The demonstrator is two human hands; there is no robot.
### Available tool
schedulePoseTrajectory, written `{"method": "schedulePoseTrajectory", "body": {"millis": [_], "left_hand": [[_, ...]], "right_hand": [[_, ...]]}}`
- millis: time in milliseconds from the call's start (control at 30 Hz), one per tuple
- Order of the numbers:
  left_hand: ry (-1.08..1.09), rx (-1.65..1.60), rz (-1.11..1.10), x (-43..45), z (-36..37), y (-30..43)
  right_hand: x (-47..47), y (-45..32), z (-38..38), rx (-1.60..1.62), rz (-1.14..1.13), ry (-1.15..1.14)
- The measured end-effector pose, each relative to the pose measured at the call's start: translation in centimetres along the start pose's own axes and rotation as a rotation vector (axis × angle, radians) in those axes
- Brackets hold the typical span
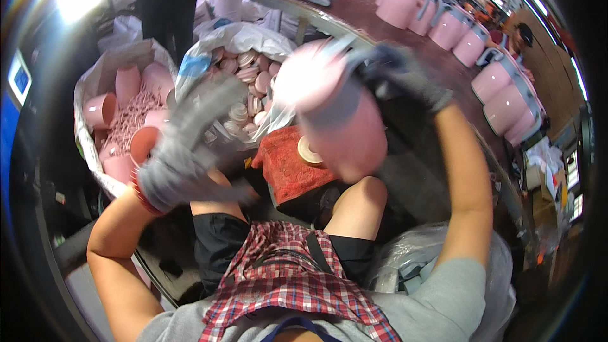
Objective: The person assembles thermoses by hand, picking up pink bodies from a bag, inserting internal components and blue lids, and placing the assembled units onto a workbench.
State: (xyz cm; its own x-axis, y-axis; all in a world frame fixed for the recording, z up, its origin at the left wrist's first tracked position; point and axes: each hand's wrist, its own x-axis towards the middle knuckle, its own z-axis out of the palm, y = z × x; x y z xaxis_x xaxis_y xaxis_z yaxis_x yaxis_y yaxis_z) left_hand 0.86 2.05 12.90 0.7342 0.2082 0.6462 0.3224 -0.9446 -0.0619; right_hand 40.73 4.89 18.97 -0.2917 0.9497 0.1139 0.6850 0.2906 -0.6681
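My right hand (pixel 408 73), in a dark grey work glove, grips a pink plastic jug (pixel 349 128) near its grey handle, which is blurred by motion. The jug has a grey collar and a pink lid (pixel 311 76), and is held tilted above my knee. My left hand (pixel 190 147), in a grey knit glove, is apart from the jug with its fingers spread and nothing visible in it. Between my knees a red cloth (pixel 289 171) covers a low block or stool. A round cream disc (pixel 309 151) sits on that cloth, partly behind the jug.
A white sack (pixel 85 140) holds pink jug bodies and small pink pieces. Another sack (pixel 251 33) holds pink screw lids. Finished-looking pink jugs (pixel 446 28) line the table (pixel 361 21). A clear plastic bag (pixel 484 247) with grey parts lies at my right. People are in the background.
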Motion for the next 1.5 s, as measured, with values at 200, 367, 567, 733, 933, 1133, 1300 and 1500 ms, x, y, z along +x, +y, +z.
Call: {"method": "schedulePoseTrajectory", "body": {"millis": [200, 367, 567, 733, 933, 1133, 1300, 1500], "left_hand": [[0.188, 0.620, -0.884, -25.0, -8.0, -8.8], [0.102, 0.708, -1.658, -46.5, -10.8, -4.1], [0.106, 0.359, -2.285, -61.6, -10.8, 10.7], [-0.044, 0.236, -2.578, -59.0, -4.2, 8.9], [-0.140, 0.458, -2.607, -59.6, -0.4, 7.7], [0.699, 0.390, -2.451, -60.4, -4.4, 8.8], [1.727, -0.797, -1.562, -51.5, -10.3, 6.9], [1.547, -0.877, -1.197, -30.6, -5.8, 3.4]], "right_hand": [[-0.1, 8.5, -11.3, 0.432, 0.135, 0.510], [0.9, 21.6, -29.3, 0.714, 0.388, 0.457], [11.0, 22.5, -25.0, 0.704, 0.230, 0.481], [14.2, 17.0, -10.2, -0.408, 0.006, 0.429], [11.2, 3.8, 6.8, -0.744, -0.387, 0.043], [5.2, -5.3, 13.9, -0.856, -0.470, -0.156], [2.1, -5.4, 20.1, -0.059, -0.350, -0.078], [1.1, -13.0, 29.4, -0.070, -0.821, -0.111]]}}
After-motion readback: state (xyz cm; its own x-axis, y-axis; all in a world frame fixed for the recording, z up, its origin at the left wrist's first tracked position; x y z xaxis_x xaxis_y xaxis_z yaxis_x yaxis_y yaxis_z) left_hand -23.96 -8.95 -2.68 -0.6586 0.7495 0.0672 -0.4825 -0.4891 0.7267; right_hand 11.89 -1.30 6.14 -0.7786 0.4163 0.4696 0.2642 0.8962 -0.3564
